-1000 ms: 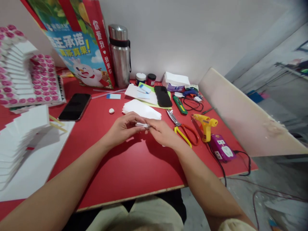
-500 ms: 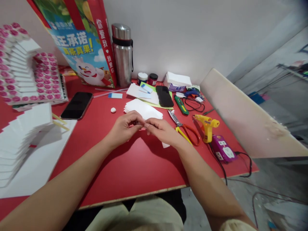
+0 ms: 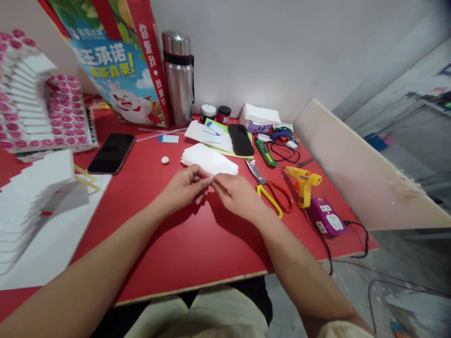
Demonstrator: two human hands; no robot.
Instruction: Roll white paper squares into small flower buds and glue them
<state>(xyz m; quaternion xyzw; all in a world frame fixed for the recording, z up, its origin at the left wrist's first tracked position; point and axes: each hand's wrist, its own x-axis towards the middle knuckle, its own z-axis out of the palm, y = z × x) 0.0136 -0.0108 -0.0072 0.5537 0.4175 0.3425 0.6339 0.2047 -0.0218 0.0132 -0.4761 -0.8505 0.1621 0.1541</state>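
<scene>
At the centre of the frame, the left hand (image 3: 183,188) and right hand (image 3: 237,193) meet fingertip to fingertip above the red table (image 3: 197,244), fingers curled and pinched together. Whether they grip anything is unclear. The stack of white paper pieces (image 3: 209,160) lies just behind them.

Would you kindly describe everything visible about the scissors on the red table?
The scissors lie flat on the red table, just right of the right hand. Metal blades, slightly parted, point away toward the black phone case; one handle loop is red, the other yellow, seemingly plastic. A yellow glue gun stands right of them. Nothing grips them.
</scene>
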